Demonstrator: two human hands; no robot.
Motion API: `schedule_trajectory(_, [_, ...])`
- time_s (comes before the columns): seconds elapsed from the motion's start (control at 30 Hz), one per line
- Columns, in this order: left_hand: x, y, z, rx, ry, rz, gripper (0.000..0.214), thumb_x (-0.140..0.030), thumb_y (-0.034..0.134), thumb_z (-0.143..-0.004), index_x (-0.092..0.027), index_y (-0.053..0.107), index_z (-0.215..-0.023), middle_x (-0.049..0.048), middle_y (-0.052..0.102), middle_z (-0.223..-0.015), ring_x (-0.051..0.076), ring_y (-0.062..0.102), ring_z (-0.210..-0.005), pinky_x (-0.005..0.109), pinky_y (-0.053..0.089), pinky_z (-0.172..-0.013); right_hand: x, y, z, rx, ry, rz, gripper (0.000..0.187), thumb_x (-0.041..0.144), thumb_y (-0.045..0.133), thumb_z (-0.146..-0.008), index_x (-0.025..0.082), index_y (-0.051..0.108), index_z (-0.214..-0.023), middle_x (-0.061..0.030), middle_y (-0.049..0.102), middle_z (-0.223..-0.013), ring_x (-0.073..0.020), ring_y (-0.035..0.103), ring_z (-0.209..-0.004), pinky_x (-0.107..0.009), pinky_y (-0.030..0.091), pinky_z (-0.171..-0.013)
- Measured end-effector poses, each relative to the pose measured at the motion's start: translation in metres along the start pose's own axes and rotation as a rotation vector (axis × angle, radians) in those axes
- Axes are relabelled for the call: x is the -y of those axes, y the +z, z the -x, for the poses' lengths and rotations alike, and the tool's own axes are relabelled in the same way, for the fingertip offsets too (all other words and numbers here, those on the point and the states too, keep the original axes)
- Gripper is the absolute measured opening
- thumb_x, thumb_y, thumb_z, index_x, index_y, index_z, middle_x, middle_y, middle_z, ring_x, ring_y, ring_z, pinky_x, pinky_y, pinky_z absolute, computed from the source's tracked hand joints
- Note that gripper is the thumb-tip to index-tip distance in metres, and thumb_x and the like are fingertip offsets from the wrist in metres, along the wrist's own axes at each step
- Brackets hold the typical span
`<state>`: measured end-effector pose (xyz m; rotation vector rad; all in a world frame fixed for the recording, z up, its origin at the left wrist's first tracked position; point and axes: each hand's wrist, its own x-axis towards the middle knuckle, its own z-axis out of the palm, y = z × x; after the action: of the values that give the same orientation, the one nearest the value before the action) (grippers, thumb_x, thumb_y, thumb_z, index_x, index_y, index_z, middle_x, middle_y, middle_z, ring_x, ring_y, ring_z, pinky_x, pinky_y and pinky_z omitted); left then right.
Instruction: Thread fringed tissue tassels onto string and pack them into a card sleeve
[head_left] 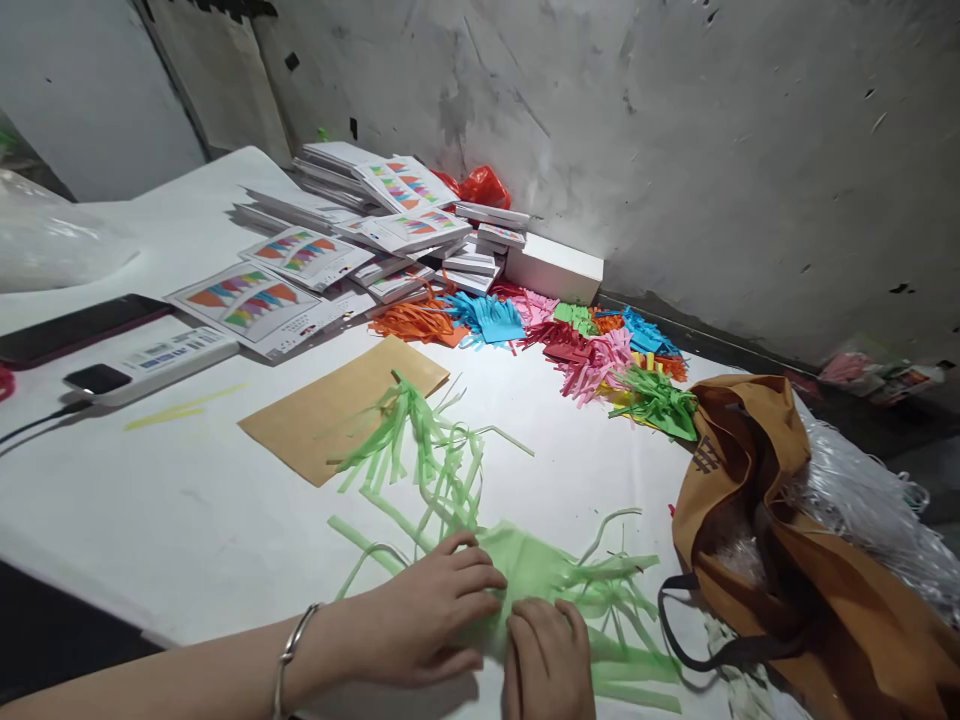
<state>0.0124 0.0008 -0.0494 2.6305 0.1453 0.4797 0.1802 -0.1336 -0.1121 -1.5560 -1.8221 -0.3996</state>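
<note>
A sheet of light green tissue paper [521, 560], its two ends cut into long fringe strips, lies spread on the white table in front of me. My left hand [424, 608] rests on its left part, fingers bent slightly and apart from the thumb. Close beside it, my right hand [551, 655] has its fingers bent together over the near middle of the sheet; its thumb is hidden. Farther off, a green tissue tassel [416, 420] with a twisted top lies partly on a brown paper envelope [322, 420], its strips trailing toward the sheet.
Colourful fringed bundles [491, 318] line the table's back edge near a white box [555, 268]. Printed cards [251, 300] are stacked at the back left. A phone [82, 328] and a power bank [150, 362] lie left. A brown bag [739, 480] stands right, beside clear plastic [862, 490].
</note>
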Motion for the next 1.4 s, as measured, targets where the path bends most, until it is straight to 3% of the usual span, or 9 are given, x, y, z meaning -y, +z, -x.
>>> schedule_trajectory(0.23, [-0.005, 0.011, 0.008, -0.007, -0.095, -0.057, 0.022, -0.002, 0.046, -0.09, -0.02, 0.057, -0.085, 0.0019, 0.07, -0.09, 0.019, 0.059, -0.085, 0.037, 0.033, -0.091, -0.003, -0.004, 0.006, 0.057, 0.061, -0.074, 0.023, 0.011, 0.038, -0.097, 0.019, 0.059, -0.101, -0.0049, 0.071, -0.091, -0.0233, 0.063, -0.092, -0.045, 0.035, -0.094])
schedule_trajectory(0.43, [0.005, 0.016, -0.02, 0.151, -0.512, -0.237, 0.022, -0.014, 0.047, -0.096, -0.018, 0.059, -0.078, 0.0033, 0.068, -0.08, 0.02, 0.06, -0.071, 0.035, 0.036, -0.074, -0.012, 0.001, -0.015, 0.212, 0.282, 0.145, 0.031, 0.02, 0.035, -0.104, 0.024, 0.052, -0.078, -0.0024, 0.058, -0.071, -0.0249, 0.052, -0.074, -0.041, 0.03, -0.079])
schedule_trajectory(0.57, [0.014, 0.016, -0.044, 0.246, -0.646, -0.314, 0.02, -0.012, 0.046, -0.096, -0.015, 0.062, -0.086, 0.0086, 0.07, -0.083, 0.025, 0.064, -0.071, 0.036, 0.037, -0.069, -0.023, 0.007, -0.034, 0.322, 0.289, 0.273, 0.027, 0.021, 0.043, -0.102, 0.024, 0.05, -0.076, -0.0004, 0.056, -0.063, -0.0232, 0.052, -0.064, -0.038, 0.027, -0.072])
schedule_trajectory(0.73, [0.019, 0.018, -0.05, 0.264, -0.671, -0.314, 0.017, -0.007, 0.048, -0.091, -0.015, 0.061, -0.085, 0.0092, 0.07, -0.081, 0.026, 0.065, -0.068, 0.036, 0.038, -0.066, -0.03, 0.002, -0.04, 0.256, 0.291, 0.359, 0.016, 0.022, 0.041, -0.102, 0.021, 0.055, -0.094, -0.0036, 0.059, -0.07, -0.0263, 0.055, -0.071, -0.04, 0.029, -0.075])
schedule_trajectory(0.93, [0.017, 0.014, -0.049, 0.274, -0.67, -0.31, 0.017, -0.001, 0.049, -0.085, -0.017, 0.058, -0.084, 0.0074, 0.07, -0.079, 0.025, 0.065, -0.066, 0.035, 0.04, -0.066, -0.03, -0.005, -0.034, 0.14, 0.298, 0.224, 0.028, 0.041, 0.038, -0.104, 0.019, 0.055, -0.108, -0.009, 0.065, -0.089, -0.0284, 0.056, -0.088, -0.042, 0.034, -0.083])
schedule_trajectory(1.1, [0.018, 0.015, -0.052, 0.27, -0.676, -0.324, 0.02, 0.001, 0.047, -0.086, -0.016, 0.057, -0.084, 0.0077, 0.069, -0.078, 0.025, 0.065, -0.066, 0.035, 0.04, -0.066, -0.021, -0.01, -0.043, 0.043, 0.165, 0.252, 0.02, 0.02, 0.045, -0.1, 0.015, 0.058, -0.114, -0.0136, 0.065, -0.102, -0.0312, 0.055, -0.101, -0.049, 0.032, -0.094])
schedule_trajectory(1.2, [0.016, 0.014, -0.051, 0.255, -0.674, -0.329, 0.019, 0.0, 0.047, -0.088, -0.016, 0.059, -0.085, 0.0065, 0.069, -0.076, 0.024, 0.064, -0.064, 0.036, 0.041, -0.066, -0.014, -0.009, -0.045, 0.159, 0.012, 0.052, 0.021, 0.012, 0.043, -0.097, 0.019, 0.061, -0.106, -0.0074, 0.067, -0.097, -0.026, 0.058, -0.097, -0.046, 0.032, -0.098])
schedule_trajectory(1.3, [0.013, 0.012, -0.043, 0.184, -0.645, -0.351, 0.006, -0.02, 0.06, -0.091, -0.016, 0.061, -0.095, 0.0098, 0.07, -0.093, 0.029, 0.066, -0.085, 0.042, 0.044, -0.078, -0.016, -0.006, -0.042, 0.18, -0.037, -0.01, 0.026, 0.007, 0.038, -0.096, 0.02, 0.061, -0.096, -0.0035, 0.066, -0.084, -0.0216, 0.06, -0.084, -0.043, 0.034, -0.095])
schedule_trajectory(1.4, [0.013, 0.013, -0.028, -0.013, -0.362, -0.392, 0.038, -0.042, 0.076, -0.081, -0.021, 0.06, -0.108, 0.0115, 0.063, -0.124, 0.038, 0.051, -0.12, 0.059, 0.028, -0.103, -0.02, -0.005, -0.038, 0.129, -0.007, -0.065, 0.022, 0.006, 0.043, -0.095, 0.02, 0.06, -0.095, -0.002, 0.065, -0.084, -0.0185, 0.059, -0.08, -0.04, 0.034, -0.094])
